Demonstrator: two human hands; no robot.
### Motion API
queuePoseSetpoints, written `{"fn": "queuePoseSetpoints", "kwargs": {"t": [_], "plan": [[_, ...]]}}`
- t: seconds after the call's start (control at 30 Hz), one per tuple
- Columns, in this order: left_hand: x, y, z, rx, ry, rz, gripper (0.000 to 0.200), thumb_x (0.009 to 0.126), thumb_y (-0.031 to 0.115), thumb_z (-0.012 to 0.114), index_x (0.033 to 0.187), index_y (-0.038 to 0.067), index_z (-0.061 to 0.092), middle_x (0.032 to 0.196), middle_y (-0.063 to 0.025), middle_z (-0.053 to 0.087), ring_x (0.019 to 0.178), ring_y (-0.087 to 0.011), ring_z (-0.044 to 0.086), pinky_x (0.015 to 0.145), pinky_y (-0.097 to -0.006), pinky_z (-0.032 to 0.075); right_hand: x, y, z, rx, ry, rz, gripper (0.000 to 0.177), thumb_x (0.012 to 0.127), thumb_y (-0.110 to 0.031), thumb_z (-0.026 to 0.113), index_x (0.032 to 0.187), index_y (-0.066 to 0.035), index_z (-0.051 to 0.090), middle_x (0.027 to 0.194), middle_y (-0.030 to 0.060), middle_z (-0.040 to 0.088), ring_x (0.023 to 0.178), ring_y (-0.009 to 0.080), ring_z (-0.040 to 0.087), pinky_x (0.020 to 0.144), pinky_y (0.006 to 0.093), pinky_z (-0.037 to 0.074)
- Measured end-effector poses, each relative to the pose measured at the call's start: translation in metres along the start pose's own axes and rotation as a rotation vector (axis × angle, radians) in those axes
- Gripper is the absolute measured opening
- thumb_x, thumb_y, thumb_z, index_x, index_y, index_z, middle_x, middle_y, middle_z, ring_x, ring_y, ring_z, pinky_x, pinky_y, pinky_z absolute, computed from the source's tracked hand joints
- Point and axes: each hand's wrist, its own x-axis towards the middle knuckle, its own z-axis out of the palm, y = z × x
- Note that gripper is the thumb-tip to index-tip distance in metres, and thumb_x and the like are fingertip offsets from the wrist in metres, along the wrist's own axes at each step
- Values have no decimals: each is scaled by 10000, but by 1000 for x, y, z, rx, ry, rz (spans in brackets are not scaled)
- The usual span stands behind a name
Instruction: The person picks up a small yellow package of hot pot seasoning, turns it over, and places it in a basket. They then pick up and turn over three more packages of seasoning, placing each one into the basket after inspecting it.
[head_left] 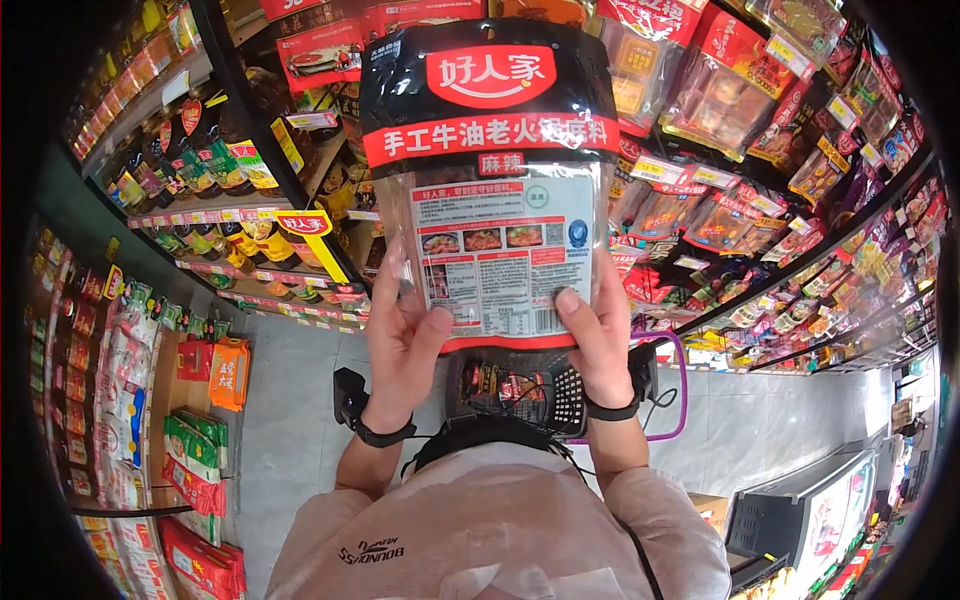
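Between my two hands is a large packet of hotpot seasoning (490, 190), black and red at the top, with a printed label and barcode facing me. It is held upright by its lower corners. My left hand (405, 335) grips the left lower edge, thumb pressed on the front. My right hand (597, 335) does the same at the right lower edge, its thumb beside the barcode. The fingers behind the packet are mostly hidden. Black bands with small devices sit on both wrists.
A dark shopping basket (570, 390) with several packets stands below my hands. Hanging seasoning packets (725, 85) fill the rack at right. Bottles (205, 150) line the left shelves. Bagged goods (195, 450) stack at lower left. A grey tiled floor (285, 400) runs between.
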Motion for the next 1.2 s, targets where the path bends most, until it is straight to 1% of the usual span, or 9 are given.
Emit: {"fn": "queuePoseSetpoints", "kwargs": {"t": [0.2,0.3,0.33,0.43,0.53,0.63,0.93,1.2], "plan": [[4,4,1,-4,-17,12,666,936,35,513,1484,-12,137,1464,-172,357,1292,-231,434,1064,-364,345,2,-10,2,22,-12,-3,539,899,-51,556,1379,34,326,1257,107,525,1156,148,491,997,316,374],[7,3,10,-14,80,-4,747,926,278,600,1474,-29,196,1461,-117,368,1315,-192,393,1088,-345,309,1,-20,2,-14,-18,11,550,880,-39,569,1370,35,331,1245,105,526,1150,150,493,991,313,379],[8,3,11,-43,83,-15,747,926,277,601,1476,-25,196,1462,-115,367,1314,-194,396,1086,-348,315,1,-24,1,-32,-22,23,556,872,-33,575,1368,35,333,1239,104,526,1148,150,494,989,312,381],[10,0,11,-97,98,-36,744,925,271,602,1479,-13,195,1467,-110,365,1313,-204,403,1083,-358,332,1,-27,-1,-96,-53,-28,581,841,-9,593,1360,36,336,1226,103,525,1145,150,491,987,313,382],[9,-4,11,-106,108,-45,740,925,262,600,1481,-8,193,1471,-110,362,1315,-216,407,1081,-368,344,1,-30,-1,-49,-55,-36,598,822,16,601,1358,35,339,1227,104,522,1143,150,491,991,312,378],[9,-1,12,-142,91,-61,737,927,257,595,1482,-7,189,1472,-110,363,1315,-225,410,1078,-374,351,-1,-30,-5,-83,-50,-25,610,809,29,606,1357,35,340,1236,106,513,1143,151,490,996,313,374],[7,3,14,-159,94,-89,752,918,270,605,1485,1,190,1466,-117,369,1310,-233,417,1069,-381,363,-4,-35,-1,-63,-51,-48,638,805,31,611,1370,30,315,1230,99,509,1152,156,481,1005,319,362],[4,9,13,-181,82,-100,761,898,239,634,1480,3,204,1462,-120,376,1304,-239,426,1066,-388,374,-6,-33,-1,-79,-46,-71,607,814,22,604,1357,27,333,1219,99,513,1147,156,480,999,321,364]]}}
